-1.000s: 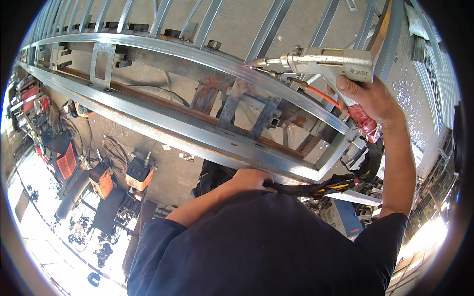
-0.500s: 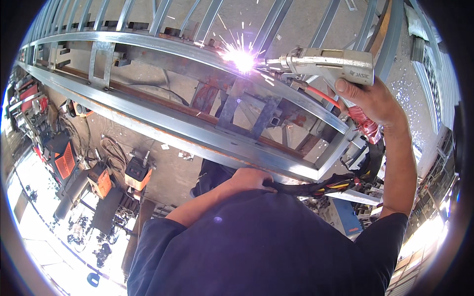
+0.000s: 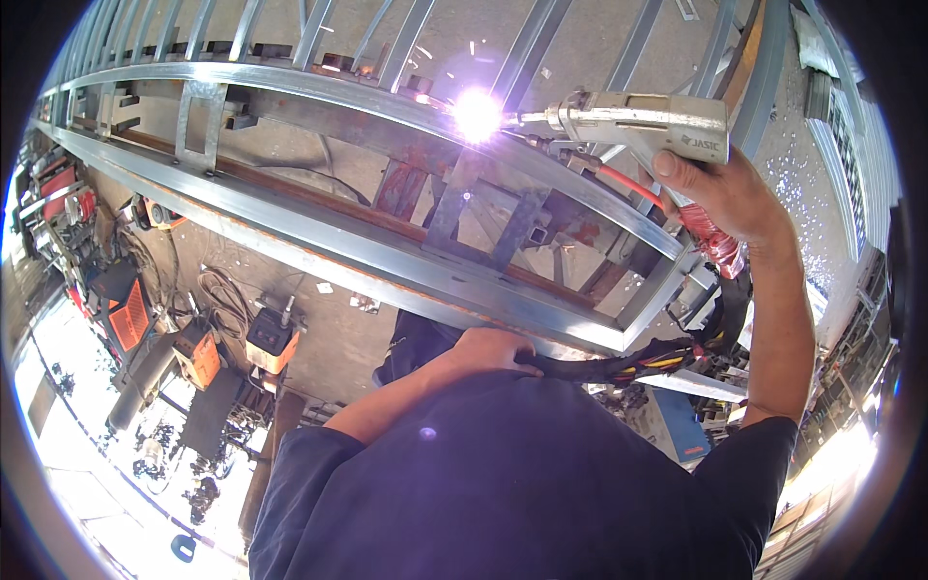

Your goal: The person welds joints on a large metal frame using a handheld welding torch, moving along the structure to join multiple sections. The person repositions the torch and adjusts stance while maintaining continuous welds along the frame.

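Note:
My right hand [image 3: 715,193] is closed around the handle of a grey handheld welding gun [image 3: 643,124], thumb on its side. The gun's nozzle points left at a bright violet-white glare [image 3: 478,116] on the upper rail of a metal frame [image 3: 348,94]. The glare hides the exact spot on the metal. Red wrapping [image 3: 713,242] covers the lower end of the handle. From there a dark cable bundle [image 3: 628,365] with yellow and red strands curves to my waist, where my left hand [image 3: 488,350] is closed on its end, fingers partly hidden.
Parallel metal bars [image 3: 536,48] run away from the frame's far rail. The frame's near rail [image 3: 387,259] lies close before my body. On the floor at left stand orange-and-black machines [image 3: 271,338] with coiled cables [image 3: 222,300]. A blue box [image 3: 681,425] sits at lower right.
The wide spray of sparks has shrunk to a rounder glare with a few streaks. Both hands and the welding gun stay almost in place.

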Demonstrator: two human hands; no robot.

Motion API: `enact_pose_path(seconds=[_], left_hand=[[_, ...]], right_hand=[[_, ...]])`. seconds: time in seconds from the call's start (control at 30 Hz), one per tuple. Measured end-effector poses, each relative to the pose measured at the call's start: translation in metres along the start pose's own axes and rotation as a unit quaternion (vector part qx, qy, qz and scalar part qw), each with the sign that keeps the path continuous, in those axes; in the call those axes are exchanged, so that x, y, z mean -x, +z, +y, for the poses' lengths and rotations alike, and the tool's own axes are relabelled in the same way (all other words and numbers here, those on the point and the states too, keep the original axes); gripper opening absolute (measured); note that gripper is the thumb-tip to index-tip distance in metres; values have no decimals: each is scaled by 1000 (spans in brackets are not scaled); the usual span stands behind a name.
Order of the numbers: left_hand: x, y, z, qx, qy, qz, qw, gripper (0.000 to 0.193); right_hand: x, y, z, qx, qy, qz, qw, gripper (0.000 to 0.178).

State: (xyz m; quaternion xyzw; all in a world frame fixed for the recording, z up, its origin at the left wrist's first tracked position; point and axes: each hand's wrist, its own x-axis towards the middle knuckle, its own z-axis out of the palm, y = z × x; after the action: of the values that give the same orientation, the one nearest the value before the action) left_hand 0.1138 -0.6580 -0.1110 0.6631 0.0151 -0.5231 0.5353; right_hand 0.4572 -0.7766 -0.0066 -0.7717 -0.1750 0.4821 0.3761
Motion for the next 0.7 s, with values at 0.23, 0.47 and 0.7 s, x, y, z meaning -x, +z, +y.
enact_pose_path(seconds=[0.23, 0.47, 0.7], left_hand=[[-10, 16, 1, 27, 38, 14, 999, 53], [-36, 32, 39, 16, 84, -63, 994, 56], [-39, 30, 55, 20, 52, -87, 995, 55]], right_hand=[[34, -38, 17, 13, 38, 34, 999, 69], [68, -60, 40, 69, 84, 52, 993, 69], [65, -61, 59, 75, 88, 27, 993, 78]])
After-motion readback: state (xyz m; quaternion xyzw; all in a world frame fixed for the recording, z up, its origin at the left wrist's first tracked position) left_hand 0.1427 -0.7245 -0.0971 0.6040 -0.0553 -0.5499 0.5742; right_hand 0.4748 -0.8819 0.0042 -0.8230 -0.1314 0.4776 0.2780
